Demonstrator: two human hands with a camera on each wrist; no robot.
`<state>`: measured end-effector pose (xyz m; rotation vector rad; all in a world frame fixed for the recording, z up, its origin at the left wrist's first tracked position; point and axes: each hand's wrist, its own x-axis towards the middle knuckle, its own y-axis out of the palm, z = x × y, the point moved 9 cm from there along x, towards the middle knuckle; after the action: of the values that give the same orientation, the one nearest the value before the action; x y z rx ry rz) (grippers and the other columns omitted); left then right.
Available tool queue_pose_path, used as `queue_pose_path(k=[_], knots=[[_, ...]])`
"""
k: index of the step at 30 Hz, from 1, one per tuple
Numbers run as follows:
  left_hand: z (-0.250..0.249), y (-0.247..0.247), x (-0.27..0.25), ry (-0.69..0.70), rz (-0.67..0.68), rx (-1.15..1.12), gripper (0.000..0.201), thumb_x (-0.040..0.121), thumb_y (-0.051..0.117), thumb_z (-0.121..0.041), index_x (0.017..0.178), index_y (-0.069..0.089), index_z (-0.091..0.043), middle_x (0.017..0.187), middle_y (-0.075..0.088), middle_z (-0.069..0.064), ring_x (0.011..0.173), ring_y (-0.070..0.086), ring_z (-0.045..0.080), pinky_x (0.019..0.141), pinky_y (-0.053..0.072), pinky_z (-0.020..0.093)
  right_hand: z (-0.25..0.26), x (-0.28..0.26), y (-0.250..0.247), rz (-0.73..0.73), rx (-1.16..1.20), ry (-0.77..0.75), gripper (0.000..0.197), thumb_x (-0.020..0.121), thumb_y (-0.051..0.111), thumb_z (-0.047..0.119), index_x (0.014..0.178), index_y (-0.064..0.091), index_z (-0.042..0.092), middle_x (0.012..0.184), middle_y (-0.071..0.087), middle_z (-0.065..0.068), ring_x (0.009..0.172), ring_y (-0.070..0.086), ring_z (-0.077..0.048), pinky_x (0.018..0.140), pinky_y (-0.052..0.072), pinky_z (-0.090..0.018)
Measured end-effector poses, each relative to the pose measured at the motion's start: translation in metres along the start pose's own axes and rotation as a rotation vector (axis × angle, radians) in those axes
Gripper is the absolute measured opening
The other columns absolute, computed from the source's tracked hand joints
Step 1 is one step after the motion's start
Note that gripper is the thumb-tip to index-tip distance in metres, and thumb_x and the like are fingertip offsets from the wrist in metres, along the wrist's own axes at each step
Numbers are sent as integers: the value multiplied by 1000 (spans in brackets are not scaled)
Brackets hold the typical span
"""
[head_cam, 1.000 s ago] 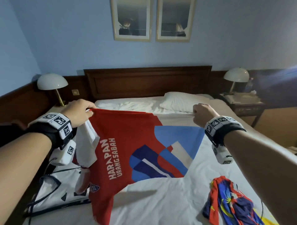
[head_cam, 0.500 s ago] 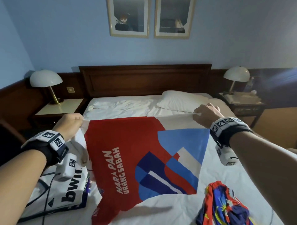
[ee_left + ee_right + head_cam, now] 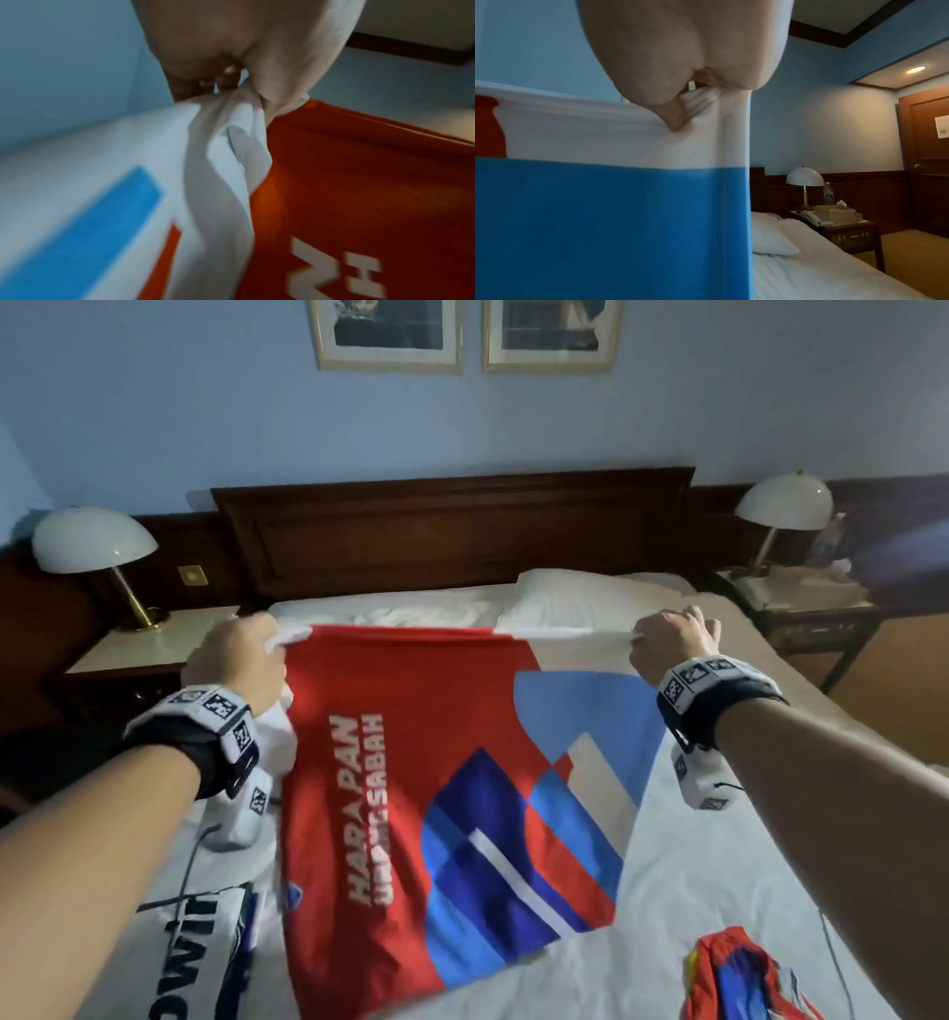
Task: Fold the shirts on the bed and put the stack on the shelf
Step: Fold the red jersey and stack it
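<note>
Red, white and blue shirt (image 3: 441,793) stretched taut across centre frame, held up above the white bed (image 3: 719,891), lower hem trailing toward the sheet. Left hand (image 3: 241,660) at upper left, fingers curled tight round a bunched white corner of the fabric. Right hand (image 3: 667,649) at upper right, thumb and fingers pinched on the opposite white edge. Both forearms extended forward, wrists level, backs of hands upward. Judged an early step: spreading one shirt before folding. Next move likely called for lowering it flat onto the sheet, without creases. White printed shirt (image 3: 205,963) at lower left and crumpled multicoloured shirt (image 3: 739,978) at lower right, both still unfolded. No shelf in view.
</note>
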<state>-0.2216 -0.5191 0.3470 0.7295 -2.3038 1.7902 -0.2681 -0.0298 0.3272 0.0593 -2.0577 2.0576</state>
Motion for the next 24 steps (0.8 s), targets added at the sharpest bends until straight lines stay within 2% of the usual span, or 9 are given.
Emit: queue_pose_path(k=[2, 4, 7, 9, 11, 15, 19, 21, 24], knots=[[-5, -2, 22, -91, -142, -181, 24, 93, 51, -11, 103, 71, -18, 103, 70, 13, 94, 64, 40, 75, 50, 42, 6, 26, -4, -50, 82, 18, 25, 93, 49, 22, 111, 65, 15, 123, 60, -13, 123, 46, -34, 106, 33, -47], [-12, -8, 40, -106, -255, -399, 36, 90, 45, -3, 104, 75, -16, 103, 73, 5, 93, 66, 32, 77, 49, 31, 10, 44, -15, -160, 149, 29, 24, 91, 50, 17, 109, 66, 15, 116, 59, -12, 124, 44, -35, 105, 28, -46], [-22, -29, 61, -35, -384, -602, 43, 83, 40, -2, 99, 78, -15, 102, 76, 1, 92, 69, 16, 73, 44, 12, 10, 54, -35, -355, 247, 32, 20, 89, 49, 13, 96, 67, 15, 100, 58, -7, 112, 41, -34, 96, 27, -44], [-28, -43, 68, 43, -410, -666, 42, 79, 41, -2, 97, 78, -13, 89, 73, -16, 82, 64, -9, 76, 43, 7, 7, 55, -41, -425, 312, 34, 22, 90, 48, 14, 98, 69, 13, 103, 61, -9, 111, 41, -34, 95, 27, -44], [-34, -57, 62, 148, -397, -689, 40, 78, 44, -1, 95, 77, -15, 78, 66, -30, 78, 58, -17, 78, 42, 6, 5, 50, -39, -451, 371, 29, 27, 91, 48, 14, 106, 70, 15, 108, 63, -9, 113, 41, -34, 97, 26, -44], [-23, -50, 15, 256, -248, -604, 40, 81, 49, 8, 98, 71, -21, 93, 70, -6, 85, 59, -7, 80, 42, 8, -3, 13, -6, -448, 448, 15, 30, 93, 50, 17, 115, 70, 16, 115, 64, -8, 115, 42, -32, 97, 27, -43], [35, 6, -77, 193, -23, -566, 43, 81, 53, 19, 97, 75, -14, 101, 66, 1, 83, 58, -10, 71, 51, 18, -15, -66, 64, -448, 493, -74, 28, 86, 51, 25, 97, 76, 17, 90, 65, -5, 98, 47, -31, 82, 27, -39], [72, 48, -138, 172, 81, -457, 53, 73, 54, 27, 101, 76, -13, 108, 68, 1, 88, 58, -8, 87, 54, 25, -19, -114, 110, -406, 468, -135, 24, 85, 53, 29, 89, 76, 22, 81, 61, 1, 90, 48, -30, 76, 23, -35], [108, 108, -237, 344, 200, -235, 55, 71, 50, 21, 107, 77, -11, 110, 73, 3, 93, 65, 20, 89, 54, 42, -25, -193, 191, -287, 411, -239, 21, 84, 56, 25, 86, 76, 21, 81, 62, 2, 86, 49, -30, 74, 21, -33]])
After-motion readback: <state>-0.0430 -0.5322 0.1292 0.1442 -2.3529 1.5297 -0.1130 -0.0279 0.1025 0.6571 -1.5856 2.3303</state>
